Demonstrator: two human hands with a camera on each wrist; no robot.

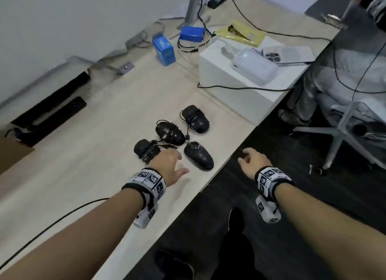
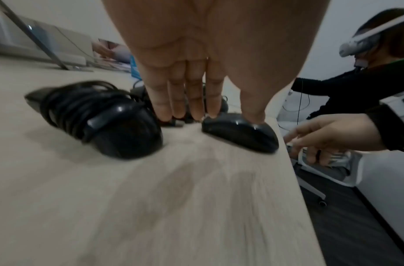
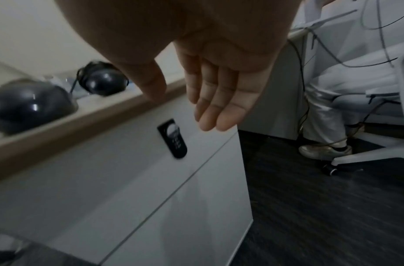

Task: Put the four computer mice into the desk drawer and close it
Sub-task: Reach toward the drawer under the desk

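A pale wood-grain tabletop [image 1: 87, 137] is running along a grey-white wall [image 1: 62, 18] — dark plank flooring [image 1: 271, 248] is lying beside it, where a white swivel chair [image 1: 344, 133] is standing. Soft, even light is falling throughout.

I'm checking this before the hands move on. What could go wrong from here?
The nearest mouse lies close to the desk edge; the left hand reaching in could knock it off. The loose plug among the wound cables might snag a neighbouring mouse. The drawer looks shut, with the right hand not yet on it.
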